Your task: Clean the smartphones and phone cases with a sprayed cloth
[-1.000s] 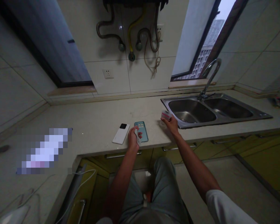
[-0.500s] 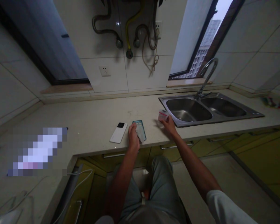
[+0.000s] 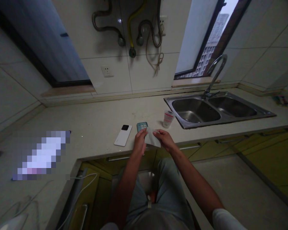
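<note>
A pale tissue (image 3: 153, 139) is stretched between my two hands above the counter's front edge. My left hand (image 3: 140, 140) is closed on its left side, and my right hand (image 3: 163, 138) pinches its right side. Just behind my hands lies a teal phone case (image 3: 142, 126), its lower part hidden by the tissue and my left hand. To the left of it a white phone (image 3: 123, 135) with a black camera block lies on the counter. A clear plastic cup (image 3: 168, 119) with red print stands behind my right hand, beside the sink.
A double steel sink (image 3: 182, 125) with a curved tap (image 3: 217, 68) is set in the counter (image 3: 96, 121) at the right. At the left lies a blurred-out bright device (image 3: 42, 156), with a white cable (image 3: 92, 175) hanging over the counter edge. Pipes (image 3: 132, 35) hang on the wall.
My right hand has let go of the cup, which stands on the counter, and has moved left to take hold of the tissue. My left hand keeps the tissue, now spread wider.
</note>
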Available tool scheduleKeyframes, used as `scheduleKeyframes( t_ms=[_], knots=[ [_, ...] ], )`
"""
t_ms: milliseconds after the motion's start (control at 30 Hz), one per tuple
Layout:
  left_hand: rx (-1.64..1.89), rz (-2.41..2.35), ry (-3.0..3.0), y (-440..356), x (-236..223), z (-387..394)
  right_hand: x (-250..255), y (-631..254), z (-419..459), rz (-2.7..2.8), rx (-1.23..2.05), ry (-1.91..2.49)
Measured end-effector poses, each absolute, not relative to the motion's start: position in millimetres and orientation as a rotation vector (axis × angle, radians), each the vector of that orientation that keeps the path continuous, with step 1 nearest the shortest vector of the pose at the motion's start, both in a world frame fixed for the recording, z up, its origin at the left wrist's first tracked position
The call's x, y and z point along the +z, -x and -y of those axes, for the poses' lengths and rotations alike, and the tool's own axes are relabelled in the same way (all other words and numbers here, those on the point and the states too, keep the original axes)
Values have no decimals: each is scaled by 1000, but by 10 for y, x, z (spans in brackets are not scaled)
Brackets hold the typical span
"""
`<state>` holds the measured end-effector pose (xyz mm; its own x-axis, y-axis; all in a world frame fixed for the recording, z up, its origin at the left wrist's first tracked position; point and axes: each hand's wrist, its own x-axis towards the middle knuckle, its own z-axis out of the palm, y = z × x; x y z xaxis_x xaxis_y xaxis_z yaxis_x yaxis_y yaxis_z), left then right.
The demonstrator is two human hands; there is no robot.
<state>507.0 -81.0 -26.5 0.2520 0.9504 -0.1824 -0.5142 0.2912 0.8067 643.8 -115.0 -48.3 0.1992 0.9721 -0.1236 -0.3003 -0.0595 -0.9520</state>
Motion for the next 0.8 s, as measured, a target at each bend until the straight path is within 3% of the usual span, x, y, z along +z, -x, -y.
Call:
scheduleKeyframes(
  t_ms=[167,267,367,567,800],
  knots=[
    [1073,-1405,-1467,-4755,-336,557,-490,-6618,1148,606,1184,1123],
    [720,-1722,-2018,-4703,-389,441,-478,-6643,1154,555,1182,1059],
    [425,-1751,-2207,-4756,-412,375,-476,-6645,1138,530,1193,985],
    [714,-1619,-1935,-4750,-447,280,-492,-6650,1179,445,1257,882],
    [1076,-990,-876,-4775,-641,386,-507,-6455,1248,515,1327,808]
  ],
)
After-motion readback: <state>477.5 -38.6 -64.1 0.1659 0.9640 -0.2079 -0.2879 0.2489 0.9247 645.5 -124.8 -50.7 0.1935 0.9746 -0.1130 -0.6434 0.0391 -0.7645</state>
